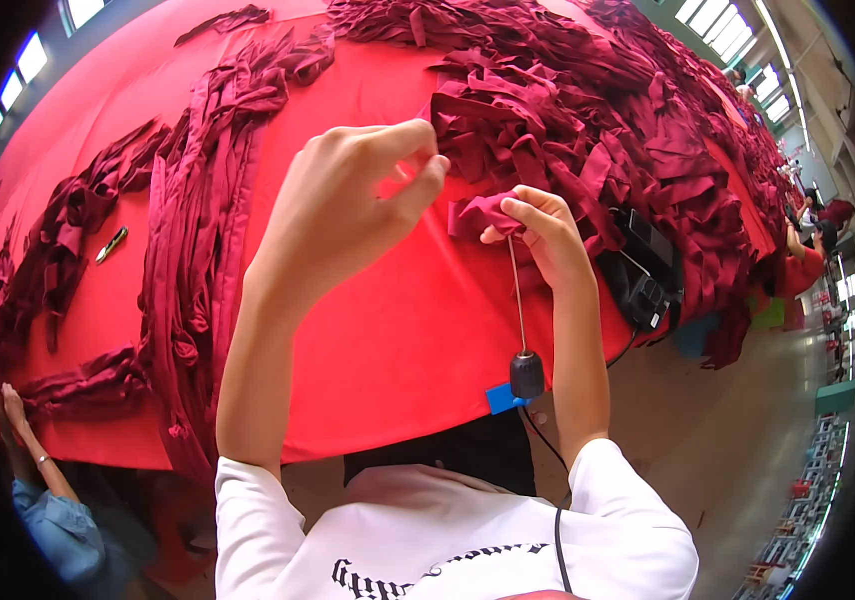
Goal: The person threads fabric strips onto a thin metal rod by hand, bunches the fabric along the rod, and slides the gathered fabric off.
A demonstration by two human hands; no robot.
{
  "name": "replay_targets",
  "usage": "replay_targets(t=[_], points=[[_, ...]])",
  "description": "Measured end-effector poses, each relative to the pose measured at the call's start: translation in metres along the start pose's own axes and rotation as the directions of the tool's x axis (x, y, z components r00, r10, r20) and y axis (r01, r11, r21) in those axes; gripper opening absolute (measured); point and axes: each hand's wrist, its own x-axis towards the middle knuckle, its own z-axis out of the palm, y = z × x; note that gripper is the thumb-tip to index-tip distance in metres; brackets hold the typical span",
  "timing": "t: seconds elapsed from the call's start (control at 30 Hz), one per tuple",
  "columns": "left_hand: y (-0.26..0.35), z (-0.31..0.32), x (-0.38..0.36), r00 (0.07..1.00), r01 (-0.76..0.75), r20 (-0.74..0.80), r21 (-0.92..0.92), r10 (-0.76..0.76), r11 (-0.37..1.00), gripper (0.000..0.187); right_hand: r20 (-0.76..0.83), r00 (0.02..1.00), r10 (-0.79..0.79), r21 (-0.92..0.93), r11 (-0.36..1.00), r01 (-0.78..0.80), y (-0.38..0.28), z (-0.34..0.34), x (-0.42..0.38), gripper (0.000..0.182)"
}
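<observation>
My right hand (540, 225) pinches a small bunched piece of maroon fabric (486, 216) at the top of a thin metal rod (518, 300). The rod stands up from a black chuck (526, 376) at the table's near edge. My left hand (368, 180) is raised over the red table, left of the fabric piece, with its thumb and index fingertips close together; a gap shows between them, and nothing can be seen in it. Just beyond both hands lies a large heap of maroon fabric strips (588, 130).
Long maroon strips (208, 200) lie across the red table (368, 330) at left, beside a small cutter (113, 245). Black devices (643, 270) with a cable sit at right. Another person's hands (14, 408) touch fabric at the far left; more people are far right.
</observation>
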Motion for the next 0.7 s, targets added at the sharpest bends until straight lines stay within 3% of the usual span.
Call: replay_targets(t=[0.07,0.13,0.2,0.23,0.33,0.43,0.5,0.57,0.7], points=[[0.0,0.003,-0.001,0.976,0.044,0.216,-0.059,-0.03,0.997,0.018,-0.008,1.0,0.018,0.025,1.0,-0.018,-0.003,0.001,-0.005,0.014],[-0.003,0.009,-0.003,0.959,0.037,0.283,-0.061,-0.018,0.997,0.02,-0.009,1.0,0.023,0.046,0.999,-0.022,-0.002,0.002,-0.006,0.015],[-0.009,0.02,-0.001,0.898,-0.01,0.433,-0.175,0.086,0.985,0.022,-0.004,1.0,0.0,0.068,0.998,0.0,-0.001,0.004,-0.007,0.013],[-0.01,0.021,0.001,0.827,0.085,0.561,-0.18,0.032,0.98,0.028,-0.013,1.0,-0.007,0.056,0.998,0.008,-0.001,0.003,-0.007,0.012],[-0.038,0.054,-0.004,0.667,0.317,0.745,-0.296,0.01,0.901,0.046,-0.044,0.999,-0.007,0.049,0.999,0.009,0.003,-0.004,-0.007,0.012],[-0.037,0.076,-0.007,0.601,0.541,0.797,-0.343,-0.068,0.768,0.058,-0.009,1.0,0.002,0.071,0.997,-0.001,0.002,-0.003,-0.01,0.016],[-0.039,0.089,-0.009,0.621,0.557,0.781,-0.382,-0.065,0.737,0.057,0.054,0.999,-0.008,0.042,0.999,0.006,0.002,-0.006,-0.011,0.02],[-0.031,0.093,-0.01,0.69,0.577,0.718,-0.464,-0.096,0.672,0.047,0.044,0.999,-0.026,0.047,0.999,0.024,-0.001,-0.002,-0.012,0.022],[-0.034,0.107,-0.012,0.735,0.57,0.673,-0.545,-0.084,0.615,0.041,0.043,0.997,-0.063,0.055,0.997,0.061,-0.001,0.0,-0.011,0.035]])
